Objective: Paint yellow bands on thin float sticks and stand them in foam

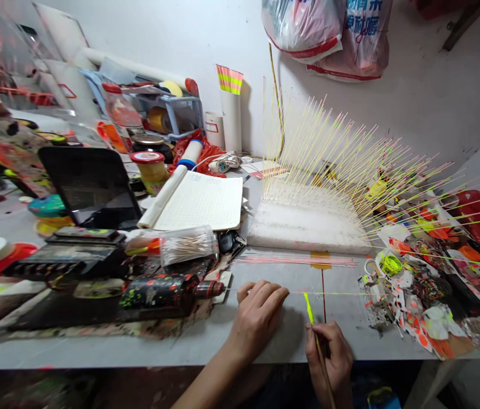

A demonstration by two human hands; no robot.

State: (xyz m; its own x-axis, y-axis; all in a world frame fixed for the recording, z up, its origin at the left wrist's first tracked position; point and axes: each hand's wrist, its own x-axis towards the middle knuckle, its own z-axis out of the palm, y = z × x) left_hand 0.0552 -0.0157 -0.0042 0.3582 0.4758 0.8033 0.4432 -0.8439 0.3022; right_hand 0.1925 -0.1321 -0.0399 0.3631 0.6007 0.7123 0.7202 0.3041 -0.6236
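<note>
My left hand [259, 315] rests on the grey table [205, 341] with its fingers curled, pressing on a thin yellow-tipped stick [329, 293] that lies across the surface to the right. Lower down, at the table's front edge, my right hand [329, 358] is closed round a slim paintbrush [314, 326] whose neon-yellow tip points up toward that stick. Behind the hands lies a row of thin pink sticks [295, 259]. A white foam block [308, 227] beyond them bristles with many yellow and pink painted sticks [342, 153] fanned upward.
Paint-splattered tools and a dark motor-like device [167, 292] lie left of my hands. An open notebook [199, 201], a tablet [90, 187], a cotton-swab tub [188, 244] and jars stand behind. Paint-stained paper scraps and tape [418, 284] clutter the right. Plastic bags [329, 31] hang on the wall.
</note>
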